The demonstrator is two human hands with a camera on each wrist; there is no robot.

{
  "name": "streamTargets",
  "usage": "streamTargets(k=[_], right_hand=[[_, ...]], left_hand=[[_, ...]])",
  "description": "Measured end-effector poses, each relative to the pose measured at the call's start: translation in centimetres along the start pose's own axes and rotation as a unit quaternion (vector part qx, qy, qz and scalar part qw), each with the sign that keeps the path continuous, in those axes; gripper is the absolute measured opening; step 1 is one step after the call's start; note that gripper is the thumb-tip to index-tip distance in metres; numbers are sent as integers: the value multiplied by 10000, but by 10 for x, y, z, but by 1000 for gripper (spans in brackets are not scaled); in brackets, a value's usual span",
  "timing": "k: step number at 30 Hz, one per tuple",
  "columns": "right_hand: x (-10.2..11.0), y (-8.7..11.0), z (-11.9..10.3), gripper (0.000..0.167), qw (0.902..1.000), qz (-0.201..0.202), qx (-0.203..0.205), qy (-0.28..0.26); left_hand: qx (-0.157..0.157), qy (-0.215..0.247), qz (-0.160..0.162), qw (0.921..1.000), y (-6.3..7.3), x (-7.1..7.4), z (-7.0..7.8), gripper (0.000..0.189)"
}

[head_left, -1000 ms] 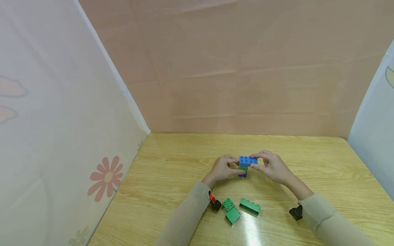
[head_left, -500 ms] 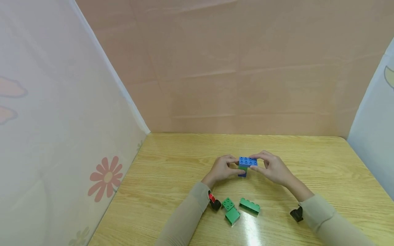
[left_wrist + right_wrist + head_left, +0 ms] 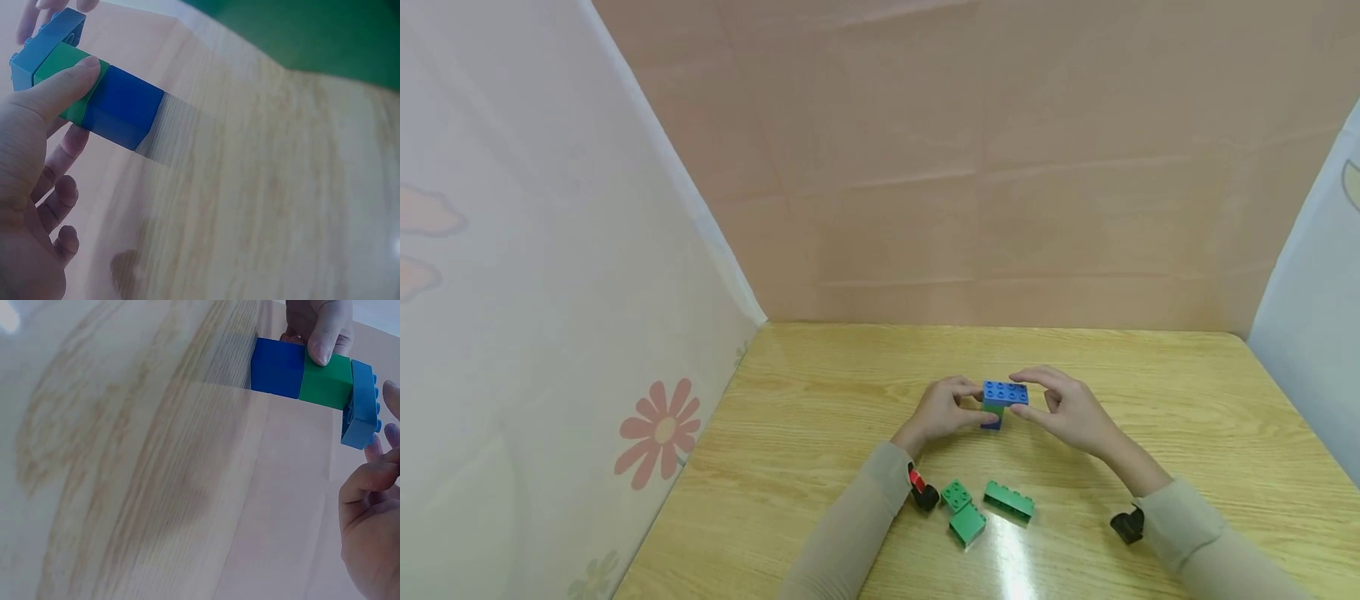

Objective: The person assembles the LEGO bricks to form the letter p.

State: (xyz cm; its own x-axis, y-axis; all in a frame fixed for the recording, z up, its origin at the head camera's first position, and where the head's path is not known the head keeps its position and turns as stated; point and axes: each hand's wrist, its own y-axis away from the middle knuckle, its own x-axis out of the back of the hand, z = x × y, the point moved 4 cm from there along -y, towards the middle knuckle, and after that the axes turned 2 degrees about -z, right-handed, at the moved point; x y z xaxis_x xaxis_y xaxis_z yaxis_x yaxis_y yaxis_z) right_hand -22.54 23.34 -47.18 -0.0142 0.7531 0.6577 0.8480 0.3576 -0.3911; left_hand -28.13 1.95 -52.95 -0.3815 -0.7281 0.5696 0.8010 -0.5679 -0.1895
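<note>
The fingers of my left hand [image 3: 942,411] pinch the green block [image 3: 331,382], middle of an upright stack. Below them a dark blue block [image 3: 276,369] stands on the bench [image 3: 850,367]; above, a long blue brick [image 3: 1004,393] overhangs toward my right hand [image 3: 1075,414], its fingers parted around that end, contact unclear. The plastic looks light, stiff and smooth, best held by flat sides. Nearer me than all these fingers lie three green bricks [image 3: 1009,502].

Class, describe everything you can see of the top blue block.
The top blue block is rectangular, plastic-looking, with eight studs in two rows and a hollow underside. It lies studs up on the green block, one end overhanging toward the right hand. Whether that hand touches it is unclear.
</note>
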Motion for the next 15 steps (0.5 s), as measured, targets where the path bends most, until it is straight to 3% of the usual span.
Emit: streamTargets(k=[8,15], right_hand=[[3,6,-9,44,9995,20,247,-194],[-2,10,-20,48,9955,-208,804,-464]], left_hand=[[117,157,-23,9998,0,1,0,40],[87,5,-43,10000,-1,1,0,40]])
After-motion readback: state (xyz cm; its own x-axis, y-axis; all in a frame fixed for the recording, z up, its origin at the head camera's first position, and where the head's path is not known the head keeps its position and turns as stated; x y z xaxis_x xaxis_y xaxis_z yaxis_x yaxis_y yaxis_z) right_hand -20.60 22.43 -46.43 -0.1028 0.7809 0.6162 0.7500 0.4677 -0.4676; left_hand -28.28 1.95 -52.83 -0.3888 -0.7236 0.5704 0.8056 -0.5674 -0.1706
